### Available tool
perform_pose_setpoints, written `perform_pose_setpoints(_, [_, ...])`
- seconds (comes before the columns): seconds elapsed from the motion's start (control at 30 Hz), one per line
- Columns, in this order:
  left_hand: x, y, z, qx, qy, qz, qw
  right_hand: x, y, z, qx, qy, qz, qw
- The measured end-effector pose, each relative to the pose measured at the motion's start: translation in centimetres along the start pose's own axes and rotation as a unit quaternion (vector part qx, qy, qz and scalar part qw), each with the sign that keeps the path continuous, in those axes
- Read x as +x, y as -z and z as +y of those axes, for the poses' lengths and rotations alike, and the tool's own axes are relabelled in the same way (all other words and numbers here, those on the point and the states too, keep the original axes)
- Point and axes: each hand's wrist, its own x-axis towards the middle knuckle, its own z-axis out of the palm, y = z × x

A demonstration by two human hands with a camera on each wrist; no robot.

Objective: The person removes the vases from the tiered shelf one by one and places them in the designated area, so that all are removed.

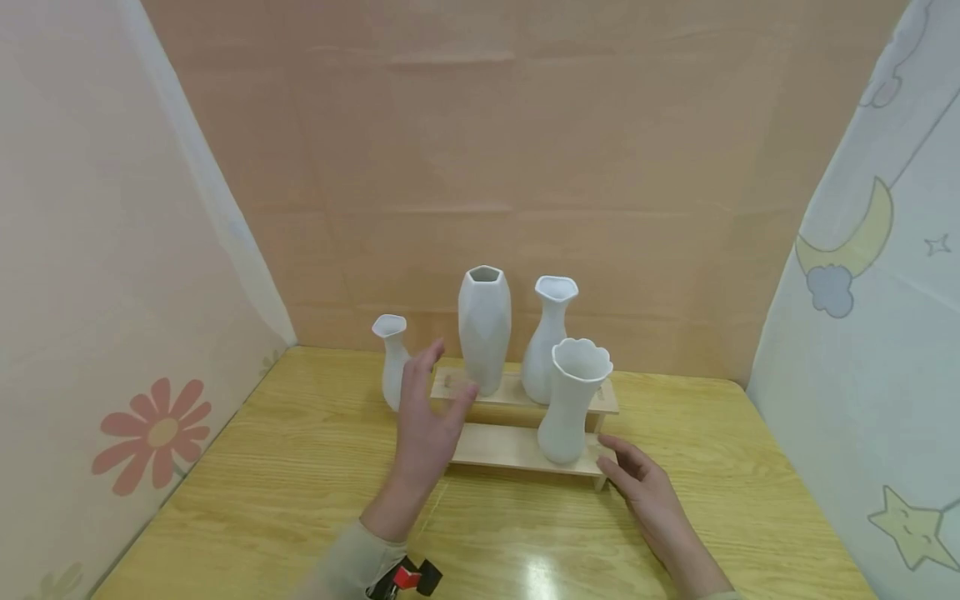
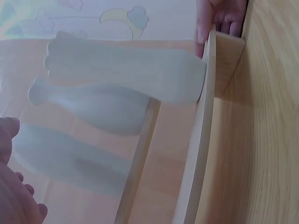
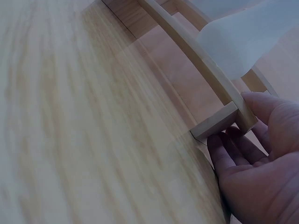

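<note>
A two-tier wooden stand bears three white vases. On its upper board are a tall faceted vase and a narrow-necked vase; a scallop-rimmed vase stands near the right end of the lower board. My right hand holds that right end, thumb on top and fingers curled beside the leg and under the board. My left hand is raised by the stand's left end, fingers loosely spread and holding nothing. In the head view it partly hides a smaller white vase standing on the table.
The stand is on a yellow wood-grain table. Behind it hangs a plain tan sheet. Pale printed sheets close off both sides, with a flower at the left and a moon at the right.
</note>
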Motion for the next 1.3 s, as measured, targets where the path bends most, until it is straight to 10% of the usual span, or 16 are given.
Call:
perform_pose_setpoints(0.17, [-0.5, -1.5, 0.9, 0.003, -0.019, -0.023, 0.9995, 0.0, 0.0, 0.1, 0.003, -0.003, 0.0, 1.0])
perform_pose_setpoints(0.63, [-1.7, -5.0, 3.1, -0.049, 0.051, -0.095, 0.993, 0.3, 0.0, 0.3, 0.004, -0.005, 0.0, 1.0])
perform_pose_setpoints(1.3, [-2.9, -8.8, 3.0, -0.055, 0.053, -0.135, 0.9879, 0.1, 0.1, 0.2, 0.002, 0.002, -0.001, 1.0])
